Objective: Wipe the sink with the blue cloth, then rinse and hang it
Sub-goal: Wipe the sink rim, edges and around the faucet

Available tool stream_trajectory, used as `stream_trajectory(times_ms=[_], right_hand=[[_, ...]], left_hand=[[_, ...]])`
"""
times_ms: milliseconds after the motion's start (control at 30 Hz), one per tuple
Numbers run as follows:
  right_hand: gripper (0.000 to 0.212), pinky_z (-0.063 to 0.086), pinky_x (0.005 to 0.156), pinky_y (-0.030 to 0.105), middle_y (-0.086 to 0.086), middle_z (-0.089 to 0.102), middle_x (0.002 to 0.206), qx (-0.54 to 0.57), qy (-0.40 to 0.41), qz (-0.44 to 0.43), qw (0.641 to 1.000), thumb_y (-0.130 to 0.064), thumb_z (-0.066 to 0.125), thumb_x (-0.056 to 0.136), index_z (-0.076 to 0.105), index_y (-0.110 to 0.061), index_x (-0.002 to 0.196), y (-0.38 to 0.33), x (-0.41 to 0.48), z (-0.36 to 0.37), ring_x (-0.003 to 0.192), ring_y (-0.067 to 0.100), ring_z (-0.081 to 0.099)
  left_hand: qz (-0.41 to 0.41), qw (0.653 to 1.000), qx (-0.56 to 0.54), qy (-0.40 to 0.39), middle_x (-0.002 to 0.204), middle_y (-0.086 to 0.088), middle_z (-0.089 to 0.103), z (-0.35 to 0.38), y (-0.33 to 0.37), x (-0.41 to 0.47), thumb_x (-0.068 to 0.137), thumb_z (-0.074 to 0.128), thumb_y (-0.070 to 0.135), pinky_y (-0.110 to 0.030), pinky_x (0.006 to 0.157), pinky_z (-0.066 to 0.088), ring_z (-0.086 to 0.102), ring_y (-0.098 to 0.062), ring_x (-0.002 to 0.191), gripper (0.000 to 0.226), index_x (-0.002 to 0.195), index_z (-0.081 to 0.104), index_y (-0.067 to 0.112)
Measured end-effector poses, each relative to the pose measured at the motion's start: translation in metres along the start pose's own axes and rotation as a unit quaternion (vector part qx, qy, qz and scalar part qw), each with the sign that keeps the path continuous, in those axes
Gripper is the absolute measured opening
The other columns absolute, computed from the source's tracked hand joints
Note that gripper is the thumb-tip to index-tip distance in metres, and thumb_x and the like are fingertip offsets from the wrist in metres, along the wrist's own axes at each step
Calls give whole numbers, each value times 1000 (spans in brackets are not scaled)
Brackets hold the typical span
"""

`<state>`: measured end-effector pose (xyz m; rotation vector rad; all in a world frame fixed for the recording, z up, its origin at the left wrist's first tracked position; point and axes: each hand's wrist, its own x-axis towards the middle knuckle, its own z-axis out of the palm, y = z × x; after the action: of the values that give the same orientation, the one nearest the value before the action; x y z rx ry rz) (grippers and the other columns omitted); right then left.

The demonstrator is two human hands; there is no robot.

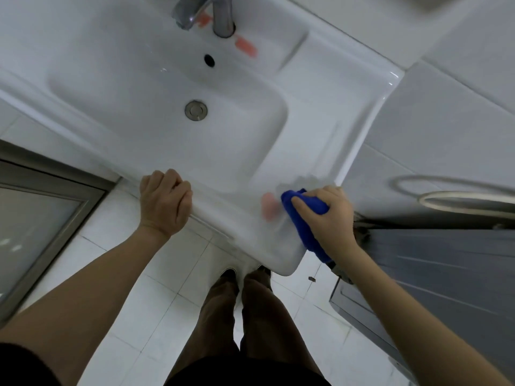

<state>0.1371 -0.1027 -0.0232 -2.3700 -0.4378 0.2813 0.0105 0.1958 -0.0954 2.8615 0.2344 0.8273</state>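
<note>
A white ceramic sink (328, 112) fills the upper half of the head view, with a round metal drain (196, 110) in its basin and a chrome tap (206, 12) at the back. My right hand (328, 215) is shut on a bunched blue cloth (303, 207) and presses it on the sink's near right corner, beside a blurred pink smear (269, 204). A tail of the cloth hangs over the front edge. My left hand (165, 201) rests curled on the sink's front rim, holding nothing.
Two more pink smears (245, 45) lie by the tap base, above an overflow hole (209, 60). A metal ring holder (468, 200) sticks out from the tiled wall at right, above a grey cabinet (446, 274). A glass door frame (41, 218) stands at left.
</note>
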Motion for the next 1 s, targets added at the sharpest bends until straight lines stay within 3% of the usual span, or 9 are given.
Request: stream_trajectory(times_ms=[100, 200, 433, 567, 633, 700, 800, 867, 1000], right_hand=[[11, 53, 79, 41, -11, 67, 80, 98, 25, 11, 995, -43, 70, 83, 68, -34, 76, -28, 6, 4, 90, 22, 61], [12, 42, 82, 20, -11, 64, 84, 64, 0, -79, 995, -35, 72, 85, 73, -23, 86, -56, 19, 37, 91, 15, 49], [26, 39, 71, 37, 14, 58, 76, -105, 20, -212, 971, -31, 66, 87, 67, -5, 83, -30, 82, 78, 75, 32, 51], [30, 41, 83, 39, 15, 59, 90, -143, 95, -82, 982, -37, 63, 86, 63, -7, 90, -10, 185, 39, 92, 34, 50], [30, 41, 81, 39, 15, 57, 88, -153, 100, -72, 980, -36, 65, 84, 61, -7, 86, -13, 181, 40, 90, 34, 49], [29, 38, 74, 33, 14, 55, 83, -128, 68, -129, 981, -33, 70, 82, 62, -5, 83, -30, 126, 57, 83, 31, 48], [28, 39, 74, 30, 9, 56, 85, -95, -66, -230, 966, -34, 71, 84, 66, -6, 86, -46, 25, 81, 80, 26, 47], [28, 40, 72, 33, 12, 57, 84, -107, -92, -285, 948, -33, 71, 85, 67, -6, 86, -39, 29, 82, 78, 27, 47], [31, 42, 72, 40, 21, 56, 85, -193, 106, -197, 956, -33, 68, 85, 62, -2, 86, -16, 161, 62, 81, 36, 52]], left_hand=[[3, 1000, 7, 4, 68, -11, 48, 0, 0, -1, 93, 32, 23, -39, 61, 27, 37, -25, 65, 36, 65, 49, 8], [3, 1000, 5, 1, 69, -11, 48, 0, 0, -1, 91, 34, 22, -38, 61, 26, 36, -24, 66, 34, 65, 50, 7], [-1, 1000, -3, 10, 67, -11, 49, 3, -2, -1, 90, 37, 19, -39, 61, 27, 37, -24, 64, 33, 63, 51, 7], [8, 999, -13, 41, 65, -10, 50, 8, -3, -3, 88, 38, 19, -38, 60, 26, 35, -22, 62, 33, 60, 52, 7], [5, 999, -16, 41, 64, -9, 50, 8, -2, -3, 88, 38, 19, -37, 60, 27, 35, -23, 61, 34, 60, 52, 8], [7, 999, -11, 38, 64, -9, 51, 7, -2, -3, 88, 37, 19, -38, 59, 27, 35, -22, 61, 33, 60, 52, 8], [12, 999, -5, 29, 64, -10, 51, 5, -2, -2, 87, 38, 19, -37, 59, 26, 34, -22, 62, 30, 63, 51, 9], [13, 999, -8, 29, 65, -10, 51, 6, -2, -2, 86, 39, 19, -36, 60, 26, 34, -22, 62, 24, 66, 49, 10], [18, 998, -12, 50, 63, -9, 52, 10, -3, -3, 84, 40, 18, -36, 59, 27, 36, -22, 59, 25, 63, 52, 10]])
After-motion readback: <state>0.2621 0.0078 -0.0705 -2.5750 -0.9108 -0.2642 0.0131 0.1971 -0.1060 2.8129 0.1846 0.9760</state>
